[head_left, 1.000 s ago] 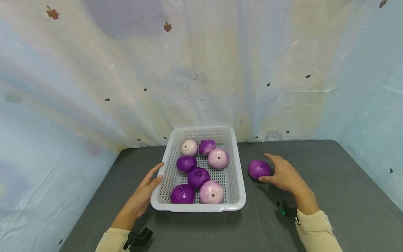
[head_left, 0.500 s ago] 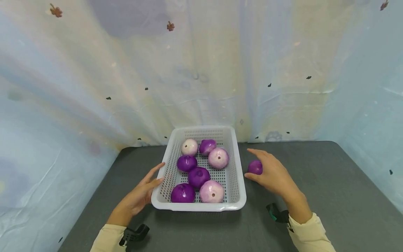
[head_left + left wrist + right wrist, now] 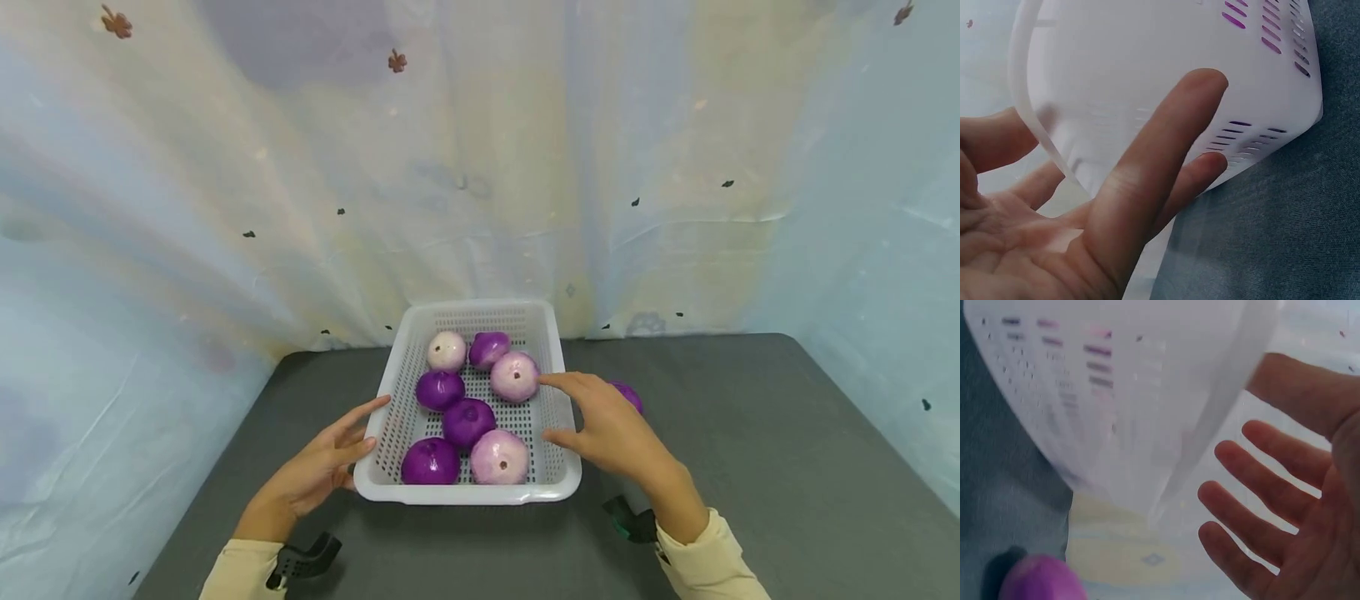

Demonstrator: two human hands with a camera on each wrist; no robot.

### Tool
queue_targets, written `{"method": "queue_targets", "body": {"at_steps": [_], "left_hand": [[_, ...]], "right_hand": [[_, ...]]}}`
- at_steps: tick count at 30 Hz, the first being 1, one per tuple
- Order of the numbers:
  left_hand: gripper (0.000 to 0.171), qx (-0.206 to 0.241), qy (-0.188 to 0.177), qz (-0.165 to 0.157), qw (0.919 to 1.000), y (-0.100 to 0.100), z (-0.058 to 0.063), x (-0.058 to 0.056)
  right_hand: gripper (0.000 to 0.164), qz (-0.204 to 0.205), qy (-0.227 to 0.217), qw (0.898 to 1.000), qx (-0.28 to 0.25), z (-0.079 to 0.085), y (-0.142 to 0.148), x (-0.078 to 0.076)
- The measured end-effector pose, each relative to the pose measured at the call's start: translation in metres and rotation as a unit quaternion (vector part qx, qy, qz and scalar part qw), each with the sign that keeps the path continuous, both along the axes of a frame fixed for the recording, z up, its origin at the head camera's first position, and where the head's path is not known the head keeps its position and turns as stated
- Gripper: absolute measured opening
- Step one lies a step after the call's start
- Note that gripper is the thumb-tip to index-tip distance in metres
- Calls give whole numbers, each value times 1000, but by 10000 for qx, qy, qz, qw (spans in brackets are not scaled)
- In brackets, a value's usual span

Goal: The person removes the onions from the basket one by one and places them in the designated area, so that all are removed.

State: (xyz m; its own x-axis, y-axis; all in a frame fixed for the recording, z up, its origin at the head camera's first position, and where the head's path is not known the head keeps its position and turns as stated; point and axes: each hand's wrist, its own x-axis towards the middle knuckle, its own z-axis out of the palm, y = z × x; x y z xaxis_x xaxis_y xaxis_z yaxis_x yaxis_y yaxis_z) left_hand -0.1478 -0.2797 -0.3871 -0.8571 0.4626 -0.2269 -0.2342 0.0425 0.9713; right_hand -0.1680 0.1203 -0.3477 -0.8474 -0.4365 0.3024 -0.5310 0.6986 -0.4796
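Note:
A white perforated basket stands on the dark tabletop in the head view. Several peeled red onions lie inside, among them a deep purple onion in the middle and a pale onion at the front right. My left hand touches the basket's left side, its fingers fairly straight along the outer wall in the left wrist view. Spread and holding nothing, my right hand hovers over the basket's right rim. Behind it, one more purple onion sits on the table, mostly hidden by the hand.
The dark grey table extends on both sides of the basket. A pale patterned curtain hangs along the table's back edge and sides. Each wrist wears a black strap, the left strap and the right strap.
My right hand has moved left from beside the loose onion to over the basket's right rim, leaving that onion on the table. The left hand stays at the basket's left side.

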Motion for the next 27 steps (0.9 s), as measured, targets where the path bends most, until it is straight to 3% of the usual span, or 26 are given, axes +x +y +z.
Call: {"method": "queue_targets", "body": {"at_steps": [10, 15, 20, 27], "left_hand": [[62, 113, -64, 57, 9999, 2, 3, 0], [63, 4, -52, 168, 9998, 3, 2, -1], [63, 27, -71, 176, 9998, 3, 2, -1], [63, 63, -51, 115, 9999, 1, 2, -1]], "right_hand": [[56, 1007, 293, 9924, 642, -2, -26, -7], [49, 1486, 99, 9821, 1150, -5, -37, -13], [53, 2029, -80, 9682, 1459, -10, -45, -16], [63, 2286, 301, 9592, 1636, -20, -52, -20]]}}
